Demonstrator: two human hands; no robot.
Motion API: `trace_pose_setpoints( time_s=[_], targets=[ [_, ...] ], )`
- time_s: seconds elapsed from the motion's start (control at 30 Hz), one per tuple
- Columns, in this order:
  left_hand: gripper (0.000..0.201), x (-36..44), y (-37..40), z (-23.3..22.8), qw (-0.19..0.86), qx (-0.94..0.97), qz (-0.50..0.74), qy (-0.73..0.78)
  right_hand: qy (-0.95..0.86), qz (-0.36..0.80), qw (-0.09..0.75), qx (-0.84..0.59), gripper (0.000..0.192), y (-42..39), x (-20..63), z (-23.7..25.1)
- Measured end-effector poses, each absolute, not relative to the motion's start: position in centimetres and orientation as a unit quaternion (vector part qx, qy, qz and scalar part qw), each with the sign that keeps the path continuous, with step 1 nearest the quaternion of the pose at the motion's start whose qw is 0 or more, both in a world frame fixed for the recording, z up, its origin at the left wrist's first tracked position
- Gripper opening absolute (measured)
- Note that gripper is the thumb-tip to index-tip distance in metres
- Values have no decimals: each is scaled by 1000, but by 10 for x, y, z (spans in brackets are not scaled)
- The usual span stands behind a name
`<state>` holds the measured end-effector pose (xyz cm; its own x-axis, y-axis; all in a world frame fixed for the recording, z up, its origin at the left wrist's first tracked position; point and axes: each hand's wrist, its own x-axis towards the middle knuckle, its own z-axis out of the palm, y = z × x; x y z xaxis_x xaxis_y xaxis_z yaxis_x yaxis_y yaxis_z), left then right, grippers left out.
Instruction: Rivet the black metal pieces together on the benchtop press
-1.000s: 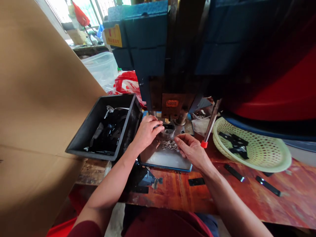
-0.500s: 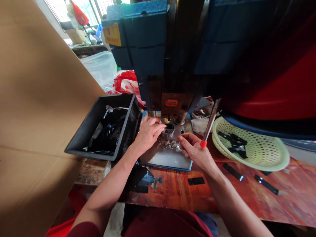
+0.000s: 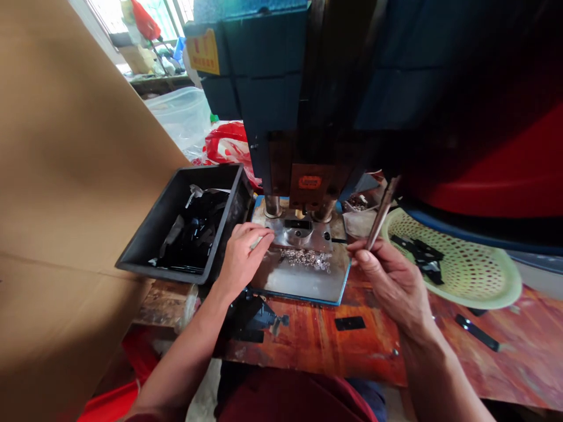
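My right hand (image 3: 393, 278) is closed around the lower end of the metal lever (image 3: 382, 214) on the press; its red tip is hidden by the hand. My left hand (image 3: 246, 255) rests at the left edge of the press base, fingers curled and pressed to the thumb. Anything pinched there is too small to make out. Between the hands, a round metal die (image 3: 299, 235) with a black piece (image 3: 298, 224) on top sits under the press head (image 3: 310, 183). Small shiny metal parts (image 3: 305, 259) lie heaped on the steel plate (image 3: 299, 285) in front.
A dark bin (image 3: 165, 274) of black pieces stands at left beside a cardboard sheet (image 3: 70, 193). To the right is a pale green basket (image 3: 475, 281) with black parts. Black strips (image 3: 477, 333) and a flat black plate (image 3: 350, 323) lie on the wooden table (image 3: 316, 346).
My left hand has drawn back leftward from the die, uncovering it. My right hand has moved right from beside the metal parts and closed on the lever.
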<state>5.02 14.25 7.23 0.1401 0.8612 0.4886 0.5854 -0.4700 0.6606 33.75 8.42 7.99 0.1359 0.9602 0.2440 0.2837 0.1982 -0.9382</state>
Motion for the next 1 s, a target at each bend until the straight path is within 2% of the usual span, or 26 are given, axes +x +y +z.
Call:
trace_pose_setpoints(
  time_s=[0.07, 0.17, 0.23, 0.3, 0.4, 0.5, 0.57, 0.7, 0.8, 0.87, 1.0],
  targets=[
    [13, 43, 127, 67, 187, 724, 424, 511, -553, 340, 528, -548, 35, 88, 339, 75],
    [14, 34, 104, 57, 223, 712, 407, 527, -492, 440, 566, -495, 50, 98, 341, 65],
    [15, 30, 90, 52, 239, 705, 399, 535, -469, 467, 584, -471, 56, 109, 341, 59],
    [17, 27, 78, 48, 253, 696, 398, 542, -508, 423, 560, -499, 51, 123, 336, 55],
    [21, 23, 64, 45, 275, 682, 392, 554, -637, 282, 471, -541, 37, 151, 320, 54],
    [22, 18, 55, 44, 284, 674, 368, 574, -733, 173, 405, -519, 33, 178, 304, 58],
    [22, 14, 53, 44, 279, 672, 359, 585, -759, 143, 388, -503, 29, 190, 297, 61],
    [21, 13, 57, 44, 275, 661, 367, 594, -713, 179, 410, -540, 27, 185, 291, 65],
    [19, 18, 66, 43, 258, 665, 381, 588, -641, 239, 432, -588, 30, 157, 303, 70],
    [18, 21, 72, 43, 244, 678, 380, 581, -613, 241, 435, -613, 33, 133, 325, 74],
    [18, 22, 72, 46, 251, 702, 346, 570, -495, 84, 422, -755, 39, 97, 394, 81]
  ],
)
